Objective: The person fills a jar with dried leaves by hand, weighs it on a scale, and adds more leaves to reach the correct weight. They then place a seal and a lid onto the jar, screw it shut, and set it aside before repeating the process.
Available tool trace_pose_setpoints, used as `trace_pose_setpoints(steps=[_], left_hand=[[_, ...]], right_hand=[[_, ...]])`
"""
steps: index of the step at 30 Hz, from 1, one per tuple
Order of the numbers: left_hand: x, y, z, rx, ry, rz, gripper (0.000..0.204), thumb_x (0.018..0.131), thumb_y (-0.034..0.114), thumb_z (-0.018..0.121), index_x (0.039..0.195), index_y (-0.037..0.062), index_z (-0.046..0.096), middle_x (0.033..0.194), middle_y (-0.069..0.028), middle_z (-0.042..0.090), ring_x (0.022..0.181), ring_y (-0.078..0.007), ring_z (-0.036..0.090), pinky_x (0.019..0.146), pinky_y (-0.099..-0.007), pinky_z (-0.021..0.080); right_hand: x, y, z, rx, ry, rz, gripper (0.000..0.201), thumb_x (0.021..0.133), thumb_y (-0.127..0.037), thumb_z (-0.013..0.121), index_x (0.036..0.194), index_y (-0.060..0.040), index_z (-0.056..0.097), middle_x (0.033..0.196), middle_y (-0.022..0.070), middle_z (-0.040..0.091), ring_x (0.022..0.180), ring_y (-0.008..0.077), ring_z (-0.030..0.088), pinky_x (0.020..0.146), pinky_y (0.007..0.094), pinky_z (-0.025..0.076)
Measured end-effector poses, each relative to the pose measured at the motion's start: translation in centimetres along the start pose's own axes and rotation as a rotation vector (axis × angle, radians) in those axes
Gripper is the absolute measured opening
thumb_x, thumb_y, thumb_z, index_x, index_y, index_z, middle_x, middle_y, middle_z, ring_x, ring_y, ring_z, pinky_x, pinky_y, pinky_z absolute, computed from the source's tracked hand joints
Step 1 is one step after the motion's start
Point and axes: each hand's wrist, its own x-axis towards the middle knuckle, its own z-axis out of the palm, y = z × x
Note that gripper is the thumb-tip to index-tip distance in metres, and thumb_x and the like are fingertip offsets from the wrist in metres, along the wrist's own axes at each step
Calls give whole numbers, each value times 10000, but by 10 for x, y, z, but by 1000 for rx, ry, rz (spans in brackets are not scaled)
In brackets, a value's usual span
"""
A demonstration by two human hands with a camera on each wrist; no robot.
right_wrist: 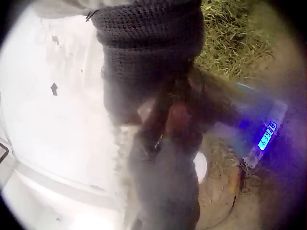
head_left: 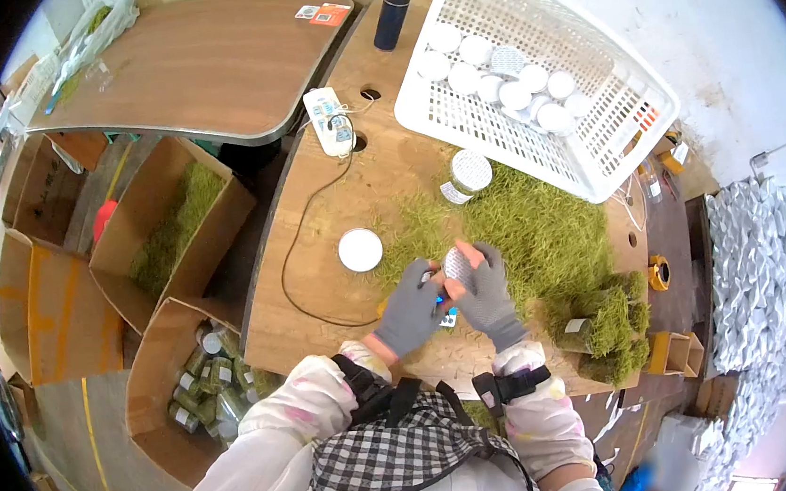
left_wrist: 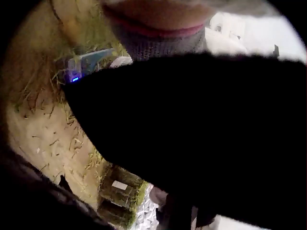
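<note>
Checked black-and-white apron (head_left: 385, 459) fills the foreground, below a round, white-patterned container (head_left: 457, 268) held over a wooden table (head_left: 322, 295). It sits within the grasp of the gloved right hand (head_left: 488, 295), the nearer of the pair, with thumb and forefinger curled about its edge. Its round face tips toward the head camera, so its long axis cannot be made out. From the other side comes the left hand (head_left: 407, 310), fingers bent toward the container; whether they grip anything cannot be told. Both forearms (head_left: 538, 421) reach forward and converge, the backs of the gloves upward.

Just on the near side of the fingers glows a blue digital display (right_wrist: 267, 135). Beyond them stands a lidded jar (head_left: 471, 174); to their left lies a white disc (head_left: 360, 250); to their right spread green strands (head_left: 544, 240). Farther beyond, a white basket (head_left: 438, 120) holds white-topped containers (head_left: 514, 96); well off to the left, a cardboard box (head_left: 151, 382) holds filled jars (head_left: 187, 398).
</note>
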Motion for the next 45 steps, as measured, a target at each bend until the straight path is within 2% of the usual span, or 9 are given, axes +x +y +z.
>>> trace_pose_setpoints(steps=[7, 13, 21, 28, 31, 34, 37, 43, 45], left_hand=[[-1, -10, -3, -27, 22, 95, 534, 825, 148, 806, 1293, 61, 565, 1244, -202, 561, 1105, -400, 603, 905, -454, 538], [1, 0, -12, -126, 54, -111, 537, 853, 153, 789, 1332, 89, 555, 1240, -186, 602, 1026, -377, 644, 854, -437, 539], [10, 14, -15, -3, -6, -189, 210, 867, 157, 722, 1065, 90, 703, 890, -156, 642, 800, -375, 650, 695, -432, 533], [10, 12, -12, -7, -10, -150, 120, 892, 89, 693, 997, 34, 677, 863, -147, 656, 782, -325, 654, 684, -385, 515], [11, 17, -13, -150, 59, -340, 97, 907, 51, 657, 999, 23, 662, 866, -127, 661, 771, -257, 665, 662, -372, 514], [5, -3, -20, -235, -154, -529, 141, 926, 54, 651, 1058, 6, 633, 877, -86, 672, 806, -199, 680, 697, -354, 542], [-4, -24, -28, -703, -220, -614, 237, 946, 115, 679, 1138, -3, 606, 922, -60, 670, 832, -161, 678, 725, -323, 559], [3, -20, -43, -753, -120, -833, 287, 1000, 189, 649, 1209, 2, 588, 1072, -71, 650, 972, -154, 665, 814, -320, 580], [-6, -44, -24, -563, 128, -771, 267, 987, 218, 661, 1143, 3, 635, 999, -72, 683, 873, -140, 635, 760, -327, 547]], right_hand=[[-4, 1, 8, 96, 45, 57, 650, 869, -228, 708, 1467, -87, 495, 1374, 245, 432, 1253, 392, 479, 1082, 460, 416], [-7, 2, 8, 38, 44, 49, 718, 841, -269, 742, 1469, -53, 470, 1379, 305, 421, 1278, 447, 461, 1099, 502, 401], [-16, 9, 15, 32, 83, 13, 739, 857, -216, 731, 1516, -94, 419, 1392, 314, 402, 1278, 450, 459, 1092, 511, 402], [-15, 5, 10, 116, 54, 19, 680, 856, -219, 738, 1486, -117, 501, 1383, 313, 418, 1268, 462, 456, 1097, 515, 392], [-13, -4, 5, 13, 37, 2, 670, 842, -237, 748, 1468, -120, 537, 1367, 313, 448, 1269, 472, 450, 1093, 529, 389], [-13, -11, 0, -205, -20, -93, 715, 817, -265, 768, 1473, -129, 520, 1358, 311, 467, 1224, 490, 484, 1049, 558, 416], [-18, -18, 10, -386, 18, -154, 740, 792, -300, 787, 1460, -136, 516, 1369, 311, 461, 1169, 507, 518, 989, 579, 448], [-12, -13, 13, -363, -36, -144, 771, 796, -277, 791, 1473, -121, 456, 1363, 320, 452, 1154, 519, 527, 981, 562, 469], [-12, -8, 12, -264, 29, -96, 730, 866, -210, 737, 1496, -67, 398, 1350, 287, 436, 1170, 462, 518, 1010, 522, 458]])
